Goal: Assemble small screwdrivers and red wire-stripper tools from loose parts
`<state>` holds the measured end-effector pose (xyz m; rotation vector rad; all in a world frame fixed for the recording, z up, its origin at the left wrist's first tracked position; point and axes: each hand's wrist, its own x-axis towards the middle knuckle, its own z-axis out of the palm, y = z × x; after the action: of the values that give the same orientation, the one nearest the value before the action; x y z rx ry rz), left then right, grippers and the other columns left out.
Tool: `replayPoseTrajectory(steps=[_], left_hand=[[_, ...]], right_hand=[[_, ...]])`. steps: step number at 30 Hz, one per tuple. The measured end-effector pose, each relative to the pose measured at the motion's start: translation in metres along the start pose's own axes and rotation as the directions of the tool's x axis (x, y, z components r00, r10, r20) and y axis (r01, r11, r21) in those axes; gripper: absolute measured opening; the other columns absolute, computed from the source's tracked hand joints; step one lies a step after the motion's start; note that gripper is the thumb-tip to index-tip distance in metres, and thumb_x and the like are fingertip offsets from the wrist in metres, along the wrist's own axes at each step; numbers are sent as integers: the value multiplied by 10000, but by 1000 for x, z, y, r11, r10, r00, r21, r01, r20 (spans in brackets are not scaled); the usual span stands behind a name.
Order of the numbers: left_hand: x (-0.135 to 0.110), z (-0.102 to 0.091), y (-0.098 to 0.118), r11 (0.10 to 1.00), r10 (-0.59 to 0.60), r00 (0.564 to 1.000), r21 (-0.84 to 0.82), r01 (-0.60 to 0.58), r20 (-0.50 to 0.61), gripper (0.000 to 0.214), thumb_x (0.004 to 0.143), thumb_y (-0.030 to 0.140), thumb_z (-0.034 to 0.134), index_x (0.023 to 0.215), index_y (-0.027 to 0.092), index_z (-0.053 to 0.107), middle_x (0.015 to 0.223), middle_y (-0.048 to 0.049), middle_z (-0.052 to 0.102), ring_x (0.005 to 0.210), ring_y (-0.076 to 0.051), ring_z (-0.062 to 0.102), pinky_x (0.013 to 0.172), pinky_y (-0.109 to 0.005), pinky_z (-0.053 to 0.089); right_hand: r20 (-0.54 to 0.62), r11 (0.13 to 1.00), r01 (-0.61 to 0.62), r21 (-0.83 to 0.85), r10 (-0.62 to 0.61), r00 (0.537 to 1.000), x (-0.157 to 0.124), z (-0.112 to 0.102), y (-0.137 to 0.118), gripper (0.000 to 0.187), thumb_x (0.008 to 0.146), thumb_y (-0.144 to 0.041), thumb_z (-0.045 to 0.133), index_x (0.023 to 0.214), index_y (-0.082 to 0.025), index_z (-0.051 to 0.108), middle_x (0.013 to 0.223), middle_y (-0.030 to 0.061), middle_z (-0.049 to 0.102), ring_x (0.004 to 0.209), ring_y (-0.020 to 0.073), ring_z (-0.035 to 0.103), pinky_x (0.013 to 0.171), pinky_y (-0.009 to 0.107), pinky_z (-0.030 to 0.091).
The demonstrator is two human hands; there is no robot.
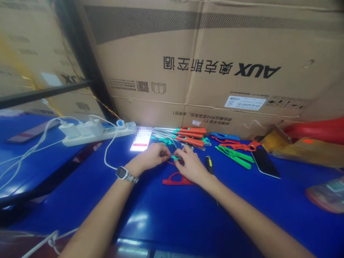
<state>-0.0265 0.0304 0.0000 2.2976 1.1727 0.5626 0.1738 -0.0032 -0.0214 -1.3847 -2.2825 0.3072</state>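
Observation:
My left hand (153, 156), with a watch on its wrist, is closed in a pinch at a small teal part (175, 157) low over the table. From the other side, the fingers of my right hand (191, 165) close on the same part; its exact kind is too small to tell. A bit of red shows beneath the fingertips. Under my right hand lies a red plastic lighter-handle shell (176, 178), partly covered. Just beyond the hands are several orange long-necked lighters (189, 136) with metal tubes, and loose teal parts (165, 141).
A lit phone (141, 139) and a white power strip (88, 137) with chargers are at left. To the right lie a black-yellow screwdriver (209, 165), green shells (236, 157), blue shells (224, 137) and a dark phone (264, 163). A large carton (150, 107) stands behind.

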Motion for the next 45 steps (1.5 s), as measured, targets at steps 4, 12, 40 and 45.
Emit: replayPoseTrajectory(steps=[4, 12, 40, 45], left_hand=[[1, -1, 2, 998, -3, 1000, 68, 5, -25, 109, 780, 99, 649, 814, 153, 738, 799, -37, 634, 709, -148, 580, 652, -245, 449], [3, 2, 5, 995, 25, 999, 97, -21, -43, 95, 770, 77, 652, 760, 155, 706, 756, -19, 595, 658, -134, 554, 622, -240, 424], [7, 6, 1, 960, 61, 994, 279, -34, -87, 141, 833, 96, 598, 918, 162, 688, 929, -74, 613, 885, -212, 596, 779, -297, 465], [1, 4, 9, 976, -10, 999, 216, 18, -38, 67, 781, 130, 641, 810, 164, 691, 810, -39, 626, 709, -170, 579, 638, -263, 432]], right_hand=[[-11, 999, 13, 49, -13, 1000, 0, 1, 1, 96, 880, -208, 583, 972, -234, 597, 961, 21, 490, 823, 159, 538, 706, 281, 393], [-45, 1000, 14, 16, -14, 999, 4, 6, -5, 38, 835, -175, 567, 850, -209, 558, 894, 22, 491, 778, 172, 525, 696, 288, 399], [-63, 990, 68, 123, -60, 996, 7, 8, 0, 159, 842, -89, 542, 943, -200, 594, 825, -2, 521, 702, 138, 520, 662, 248, 372], [-50, 994, 45, 97, -40, 998, 8, 7, 0, 105, 829, -89, 556, 829, -193, 573, 800, -6, 513, 687, 129, 516, 650, 235, 359]])
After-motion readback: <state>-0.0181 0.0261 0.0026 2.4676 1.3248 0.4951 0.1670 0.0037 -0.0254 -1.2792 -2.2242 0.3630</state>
